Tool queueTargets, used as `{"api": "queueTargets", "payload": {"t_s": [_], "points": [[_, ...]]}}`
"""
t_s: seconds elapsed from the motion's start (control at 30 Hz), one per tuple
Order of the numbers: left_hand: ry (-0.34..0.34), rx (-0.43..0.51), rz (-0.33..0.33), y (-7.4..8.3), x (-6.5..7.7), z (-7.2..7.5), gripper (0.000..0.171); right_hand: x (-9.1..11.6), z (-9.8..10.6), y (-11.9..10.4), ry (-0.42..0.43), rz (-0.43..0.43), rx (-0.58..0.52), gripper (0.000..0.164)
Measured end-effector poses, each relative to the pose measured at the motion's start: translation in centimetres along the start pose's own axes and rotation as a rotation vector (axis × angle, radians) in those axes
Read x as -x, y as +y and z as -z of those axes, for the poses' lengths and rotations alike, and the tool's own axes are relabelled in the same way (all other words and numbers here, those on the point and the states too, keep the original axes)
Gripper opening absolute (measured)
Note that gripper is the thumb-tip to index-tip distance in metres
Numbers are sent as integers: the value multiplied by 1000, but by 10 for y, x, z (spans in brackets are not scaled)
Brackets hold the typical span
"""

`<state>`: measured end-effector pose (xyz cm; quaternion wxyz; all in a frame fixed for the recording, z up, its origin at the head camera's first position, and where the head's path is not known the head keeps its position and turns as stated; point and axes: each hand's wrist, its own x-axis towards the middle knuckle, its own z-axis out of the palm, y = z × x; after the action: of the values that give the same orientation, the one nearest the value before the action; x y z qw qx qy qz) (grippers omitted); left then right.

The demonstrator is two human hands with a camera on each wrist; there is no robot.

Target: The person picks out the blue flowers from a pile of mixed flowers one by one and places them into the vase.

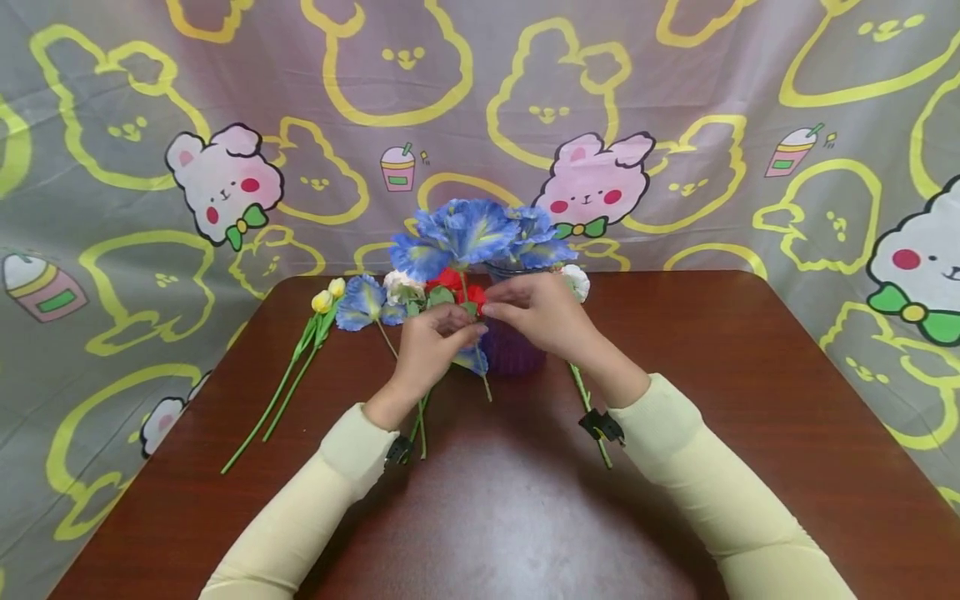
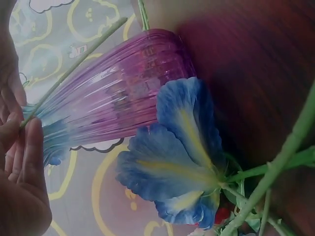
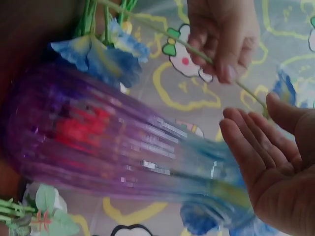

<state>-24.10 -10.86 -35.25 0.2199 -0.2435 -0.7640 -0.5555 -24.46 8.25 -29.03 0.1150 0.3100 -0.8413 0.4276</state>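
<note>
My left hand (image 1: pixel 431 346) pinches the thin green stem of a blue artificial iris (image 1: pixel 468 236), with the bloom upright above both hands. Across from it is my right hand (image 1: pixel 543 312), its fingers fairly straight and its thumb close to the same stem; the right wrist view shows that palm (image 3: pixel 280 182) partly turned up. Just behind the hands stands a ribbed glass vase (image 2: pixel 123 83), purple below and bluish at the neck. Another blue iris (image 1: pixel 534 242) appears at the vase's mouth, partly hidden by the held bloom.
Two yellow tulips (image 1: pixel 322 302) lie at the table's left. Nearer the vase are a blue iris (image 1: pixel 362 302), a pale flower (image 1: pixel 403 287) and red flowers (image 1: pixel 446 281). A white flower (image 1: pixel 576 282) lies right of the vase. Behind the brown table (image 1: pixel 510 517) hangs a patterned curtain (image 1: pixel 450 83).
</note>
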Motion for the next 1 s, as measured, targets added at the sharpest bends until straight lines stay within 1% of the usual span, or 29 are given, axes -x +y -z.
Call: {"api": "queueTargets", "payload": {"t_s": [0.1, 0.2, 0.37, 0.5, 0.63, 0.77, 0.9, 1.0], "points": [[15, 8, -15, 1, 2, -2, 13, -3, -7, -3, 30, 20, 57, 16], [21, 30, -21, 2, 3, -5, 13, -5, -12, -6, 42, 40, 96, 14], [12, 63, -5, 1, 5, -7, 12, -8, -16, -8, 52, 64, 135, 10], [13, 46, 0, -1, 6, -7, 12, -10, -17, -10, 52, 68, 159, 9], [11, 12, -6, -2, 7, -6, 14, -13, -18, -12, 39, 60, 159, 9], [-22, 12, 9, -5, 6, -4, 16, -18, -17, -15, 37, 57, 158, 9], [-73, 33, 42, -8, 6, -3, 25, -24, -15, -18, 56, 58, 161, 9], [-107, 45, 73, -12, 7, -2, 31, -27, -13, -20, 70, 44, 143, 9]]}}
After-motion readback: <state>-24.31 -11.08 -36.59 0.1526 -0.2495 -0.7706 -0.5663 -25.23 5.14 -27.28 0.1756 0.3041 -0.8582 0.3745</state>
